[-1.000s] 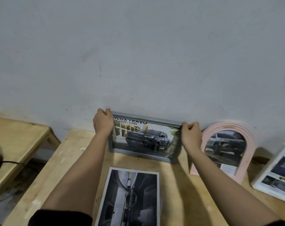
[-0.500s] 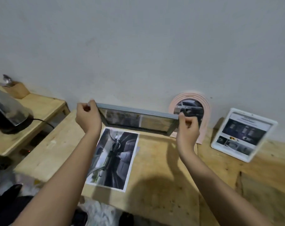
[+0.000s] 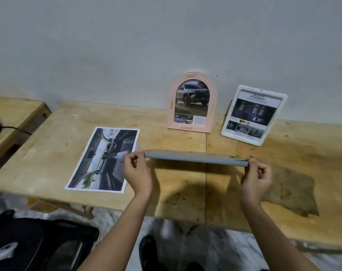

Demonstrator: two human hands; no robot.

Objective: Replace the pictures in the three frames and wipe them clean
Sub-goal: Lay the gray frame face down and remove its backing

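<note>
Each grip pinches one end of the grey picture frame (image 3: pixel 195 157): the left hand (image 3: pixel 137 174) at its left end and the right hand (image 3: pixel 256 178) at its right end, thumb and fingertips clamped on the edge. The frame hangs flat and edge-on above the middle of the wooden worktop (image 3: pixel 176 196), probably so it can be laid face down to reach its back. The loose car-interior print (image 3: pixel 104 159) lies just left of it, likely the replacement, while the pink arched frame (image 3: pixel 192 102) and white frame (image 3: pixel 253 114) lean against the wall at upper right.
</note>
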